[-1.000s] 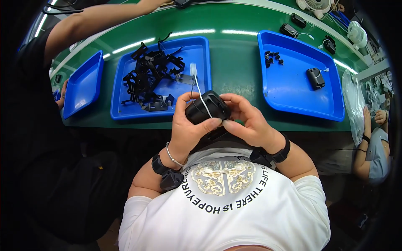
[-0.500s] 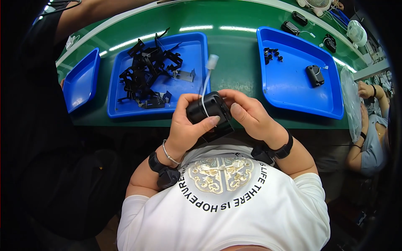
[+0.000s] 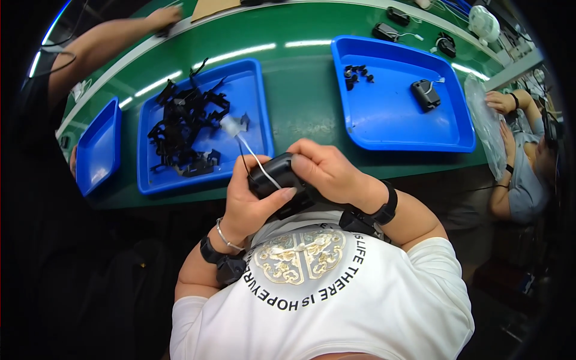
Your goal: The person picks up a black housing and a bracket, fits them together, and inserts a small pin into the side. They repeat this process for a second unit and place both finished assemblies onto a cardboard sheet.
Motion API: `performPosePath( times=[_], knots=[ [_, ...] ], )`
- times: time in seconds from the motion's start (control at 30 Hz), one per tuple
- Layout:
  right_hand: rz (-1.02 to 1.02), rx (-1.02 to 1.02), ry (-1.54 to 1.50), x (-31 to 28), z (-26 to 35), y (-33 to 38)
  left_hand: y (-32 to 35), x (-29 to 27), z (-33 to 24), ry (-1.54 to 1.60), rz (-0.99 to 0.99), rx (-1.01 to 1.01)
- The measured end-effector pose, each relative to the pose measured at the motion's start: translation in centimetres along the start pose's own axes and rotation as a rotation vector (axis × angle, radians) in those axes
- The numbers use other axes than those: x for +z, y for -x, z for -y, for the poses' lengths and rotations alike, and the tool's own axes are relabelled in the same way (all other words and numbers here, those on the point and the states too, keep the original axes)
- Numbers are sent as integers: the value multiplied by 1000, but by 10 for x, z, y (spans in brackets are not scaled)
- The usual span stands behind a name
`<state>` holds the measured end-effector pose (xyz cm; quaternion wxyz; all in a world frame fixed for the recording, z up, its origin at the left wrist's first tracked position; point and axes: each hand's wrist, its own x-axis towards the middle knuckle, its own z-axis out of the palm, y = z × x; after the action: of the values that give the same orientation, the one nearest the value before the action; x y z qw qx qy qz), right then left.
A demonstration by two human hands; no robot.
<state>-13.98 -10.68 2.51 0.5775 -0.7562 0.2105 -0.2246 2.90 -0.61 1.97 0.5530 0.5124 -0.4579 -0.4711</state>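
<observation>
Both my hands hold a small black device [image 3: 277, 176] close to my chest, just in front of the green table's near edge. My left hand [image 3: 251, 201] grips it from the left with the thumb across its front. My right hand [image 3: 326, 171] covers its right side and top. A thin white wire [image 3: 255, 157] runs from the device up to a small white connector [image 3: 230, 125] hanging over the middle blue tray.
The middle blue tray [image 3: 257, 96] holds a heap of black plastic parts [image 3: 183, 129]. The right blue tray [image 3: 396, 114] holds one black device [image 3: 425, 95] and a few small black pieces [image 3: 356, 73]. An empty small blue tray [image 3: 99, 147] sits at left. Another person's arm [image 3: 102, 45] reaches in at top left; a second person sits at right.
The white wire and its connector have swung left, now hanging over the middle tray. My hands and the device stay together at my chest.
</observation>
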Motion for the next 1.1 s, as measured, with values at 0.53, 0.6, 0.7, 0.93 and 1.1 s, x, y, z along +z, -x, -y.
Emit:
performPosePath(
  times=[0.53, 0.6, 0.7, 0.93, 1.1],
  knots=[
    [-76, 9, 3, 5, 4, 8, 0, 2, -1, 87, -15, -29],
    [-43, 21, -38, 4, 5, 8, 1, 1, 1, 117, -23, -28],
    [-33, 26, -88, 2, 5, 5, 0, -2, 9, 165, 17, -52],
    [248, 131, 22, -28, 21, -7, -6, 1, -23, 352, 279, -273],
    [69, 165, 286, -90, 32, -21, -3, -4, -22, 398, 343, -278]
  ],
)
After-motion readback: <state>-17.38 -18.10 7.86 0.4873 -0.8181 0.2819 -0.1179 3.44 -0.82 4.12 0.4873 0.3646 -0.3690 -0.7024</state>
